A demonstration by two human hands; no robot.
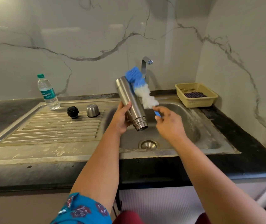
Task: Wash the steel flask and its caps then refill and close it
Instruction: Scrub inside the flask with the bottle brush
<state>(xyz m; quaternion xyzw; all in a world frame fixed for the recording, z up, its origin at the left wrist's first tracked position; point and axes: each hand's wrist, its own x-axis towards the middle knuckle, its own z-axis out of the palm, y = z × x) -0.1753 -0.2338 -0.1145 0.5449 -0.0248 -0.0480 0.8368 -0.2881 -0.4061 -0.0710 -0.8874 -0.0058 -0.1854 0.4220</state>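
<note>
My left hand point(122, 118) grips the steel flask point(129, 101) over the sink basin point(185, 120); the flask is tilted, with its open threaded mouth toward me and down and its base up. My right hand point(169, 125) pinches the blue handle of a bottle brush point(141, 87). The brush's blue and white bristles lie against the flask's outer right side. A black inner cap point(72, 112) and a steel outer cap point(93, 110) stand on the ribbed draining board point(51, 128). A plastic water bottle point(47, 92) with a green cap stands behind them.
The steel tap point(146, 65) rises behind the flask, with no water visible at its spout. A beige plastic basket point(197, 95) holding a dark cloth sits on the black counter at the right. The drain point(148, 144) lies at the basin's front. A marble wall backs the sink.
</note>
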